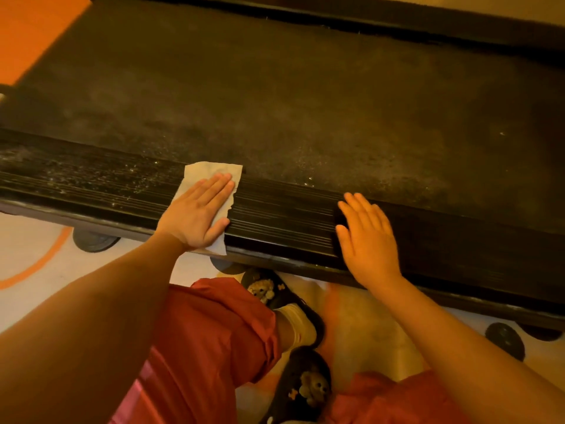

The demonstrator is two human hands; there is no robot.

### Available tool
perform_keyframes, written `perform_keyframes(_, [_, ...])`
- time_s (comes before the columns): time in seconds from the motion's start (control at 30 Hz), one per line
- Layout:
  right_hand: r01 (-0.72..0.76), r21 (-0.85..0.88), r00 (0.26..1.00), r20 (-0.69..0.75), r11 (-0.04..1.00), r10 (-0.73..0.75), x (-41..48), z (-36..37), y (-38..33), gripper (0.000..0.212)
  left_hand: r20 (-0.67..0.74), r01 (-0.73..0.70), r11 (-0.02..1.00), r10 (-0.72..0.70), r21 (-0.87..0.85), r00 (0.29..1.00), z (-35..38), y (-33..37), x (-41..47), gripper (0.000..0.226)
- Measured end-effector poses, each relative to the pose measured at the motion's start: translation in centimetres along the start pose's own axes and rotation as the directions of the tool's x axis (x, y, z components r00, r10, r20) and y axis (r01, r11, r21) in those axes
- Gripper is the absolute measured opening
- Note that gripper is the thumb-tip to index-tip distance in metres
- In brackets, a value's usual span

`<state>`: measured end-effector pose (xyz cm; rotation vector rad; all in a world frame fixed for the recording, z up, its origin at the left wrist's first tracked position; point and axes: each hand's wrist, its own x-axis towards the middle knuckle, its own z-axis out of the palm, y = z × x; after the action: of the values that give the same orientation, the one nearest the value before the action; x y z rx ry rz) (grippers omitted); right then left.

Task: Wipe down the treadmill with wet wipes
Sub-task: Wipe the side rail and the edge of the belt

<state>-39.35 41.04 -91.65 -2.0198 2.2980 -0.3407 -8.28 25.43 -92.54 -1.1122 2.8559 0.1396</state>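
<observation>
Side rail (76,185): It runs across the middle of the frame. At the left it has white dust and specks in its grooves. I think this part is not clean yet.

Left hand (195,215): It lies flat on the wipe, left of the middle. Its fingers (220,185) are straight and close together. They do not grab. A flat hand pushes the whole wipe down, so more of it rubs the rail.

Wet wipe (211,174): It is spread across the rail under the left hand. Its top edge reaches the belt and its low corner hangs over the front edge. That way it covers the rail from side to side.

Treadmill (275,102): The big dark belt fills the top of the frame. It looks dusty too, mostly near the rail.

Slippers (284,295): They have little bears on them and stand on the floor mat close to the treadmill, low in the middle.

Right hand (370,240): It is over the rail, right of the middle. Its fingers are straight, a bit apart, and hold nothing. It may be there to keep the person steady. It is blurry, so I cannot tell if it touches.
</observation>
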Motion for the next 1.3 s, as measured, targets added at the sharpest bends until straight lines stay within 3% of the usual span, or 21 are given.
perform_keyframes(0.07, [0.090, 0.027, 0.996, -0.009, 0.996, -0.089, 2.4, 0.9, -4.7, 0.056, 0.002, 0.004, 1.000, -0.004, -0.001, 1.000, 0.1, -0.1, -0.1, 0.074])
perform_keyframes(0.17, [0.094, 0.031, 0.995, 0.039, 0.995, -0.096, 4.9, 2.7, -9.0, 0.061, -0.026, 0.001, 1.000, -0.001, 0.009, 1.000, 0.5, -0.5, -0.1, 0.075])
perform_keyframes(0.27, [0.008, -0.014, 0.997, 0.072, 1.000, -0.007, 5.2, 4.2, -9.3, 0.072, -0.035, -0.005, 1.000, 0.006, 0.010, 0.999, 1.0, -0.8, -0.3, 0.075])
perform_keyframes(0.43, [-0.110, -0.046, 0.994, 0.011, 0.993, 0.111, 5.0, 4.2, -9.2, 0.073, -0.052, 0.001, 1.000, 0.001, 0.025, 0.999, 1.0, -3.1, -1.0, 0.074])
perform_keyframes(0.63, [-0.097, -0.055, 0.994, 0.050, 0.994, 0.100, 5.2, 4.3, -9.4, 0.070, -0.058, 0.025, 1.000, -0.025, -0.009, 0.998, 0.9, -4.8, -1.7, 0.074])
perform_keyframes(0.83, [-0.095, -0.014, 0.995, -0.006, 0.995, 0.095, 5.2, 4.3, -9.5, 0.060, -0.010, 0.217, 0.973, -0.219, -0.072, 0.976, 0.2, -1.2, 0.2, 0.081])
perform_keyframes(0.97, [-0.143, 0.095, 0.985, -0.084, 0.985, 0.151, 5.0, 3.9, -9.3, 0.061, 0.015, -0.046, 0.995, 0.048, -0.089, 0.999, 0.6, 6.1, 4.3, 0.080])
perform_keyframes(1.1, [-0.169, 0.095, 0.981, -0.081, 0.981, 0.177, 5.0, 4.0, -9.3, 0.065, 0.022, -0.264, 0.960, 0.267, -0.096, 0.963, 1.2, 8.4, 6.2, 0.070])
perform_keyframes(1.2, [-0.169, 0.074, 0.983, -0.060, 0.983, 0.174, 5.2, 4.1, -9.3, 0.069, -0.028, -0.363, 0.922, 0.362, -0.137, 0.932, 1.0, 7.0, 6.6, 0.065])
perform_keyframes(1.3, [-0.200, 0.081, 0.978, -0.045, 0.976, 0.204, 5.2, 4.3, -9.3, 0.064, -0.021, -0.363, 0.918, 0.365, -0.161, 0.931, 0.8, 6.5, 6.9, 0.068])
